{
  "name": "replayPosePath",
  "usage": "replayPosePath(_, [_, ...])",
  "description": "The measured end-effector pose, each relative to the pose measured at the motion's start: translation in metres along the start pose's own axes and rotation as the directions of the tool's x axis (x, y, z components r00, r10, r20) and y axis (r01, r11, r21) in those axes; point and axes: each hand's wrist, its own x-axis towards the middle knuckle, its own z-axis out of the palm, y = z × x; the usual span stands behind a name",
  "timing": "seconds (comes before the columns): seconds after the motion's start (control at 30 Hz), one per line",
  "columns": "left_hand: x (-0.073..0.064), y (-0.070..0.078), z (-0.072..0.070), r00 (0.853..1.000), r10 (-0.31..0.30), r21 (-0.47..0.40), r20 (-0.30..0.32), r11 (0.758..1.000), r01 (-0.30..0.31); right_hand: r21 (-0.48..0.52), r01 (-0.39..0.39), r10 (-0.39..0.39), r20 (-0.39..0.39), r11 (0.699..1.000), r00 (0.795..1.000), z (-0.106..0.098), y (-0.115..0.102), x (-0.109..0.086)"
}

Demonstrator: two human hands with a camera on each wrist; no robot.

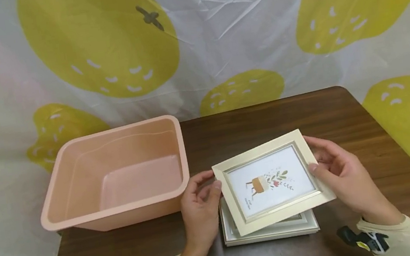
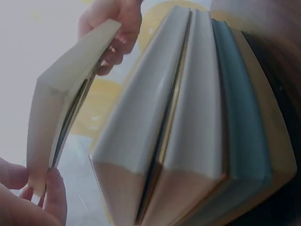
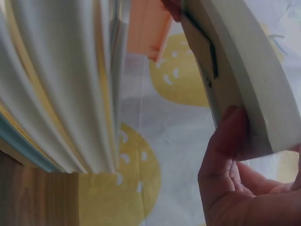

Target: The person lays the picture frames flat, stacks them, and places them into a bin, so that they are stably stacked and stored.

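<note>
A cream picture frame [image 1: 274, 181] with a plant-pot print is held tilted above a stack of picture frames [image 1: 273, 236]. My left hand [image 1: 199, 213] pinches its left edge between thumb and fingers. At the opposite edge, my right hand [image 1: 349, 177] grips it, thumb on the front and fingers behind. The left wrist view shows the stack [image 2: 193, 103] side-on, with white, teal and cream frames, and a gap between it and the held frame [image 2: 59, 89]. The brown back and dark stand of the held frame [image 3: 263, 80] appear in the right wrist view.
A pink plastic basin [image 1: 121, 209] stands on the left of the dark wooden table [image 1: 222, 134], with nothing inside it. Behind the table hangs a white curtain [image 1: 237, 21] printed with yellow fruit. A black camera strap [image 1: 365, 240] circles the right wrist.
</note>
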Motion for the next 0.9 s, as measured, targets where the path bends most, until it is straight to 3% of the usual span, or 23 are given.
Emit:
replayPosePath(0.1, [-0.001, -0.001, -0.004, 1.000, 0.006, 0.061, 0.004, 0.998, -0.006, -0.050, -0.005, 0.006, 0.017, 0.999, 1.000, 0.003, 0.002, -0.007])
replayPosePath(0.2, [-0.001, -0.002, -0.009, 0.999, -0.004, 0.109, 0.041, 0.994, 0.000, -0.169, -0.026, 0.031, 0.024, 0.985, 0.999, 0.004, 0.003, -0.013])
replayPosePath(0.43, [-0.001, -0.004, -0.021, 0.988, -0.052, 0.205, 0.144, 0.978, 0.022, -0.474, -0.061, 0.095, 0.048, 0.879, 0.994, 0.008, 0.010, -0.025])
replayPosePath(0.7, [-0.001, -0.013, -0.022, 0.980, -0.070, 0.313, 0.184, 0.950, 0.009, -0.584, 0.011, 0.005, 0.025, 0.812, 1.000, 0.012, 0.020, -0.032])
replayPosePath(0.9, [-0.001, -0.011, -0.019, 0.984, -0.028, 0.373, 0.178, 0.927, -0.042, -0.648, 0.064, -0.060, 0.027, 0.759, 0.998, 0.017, 0.024, -0.034])
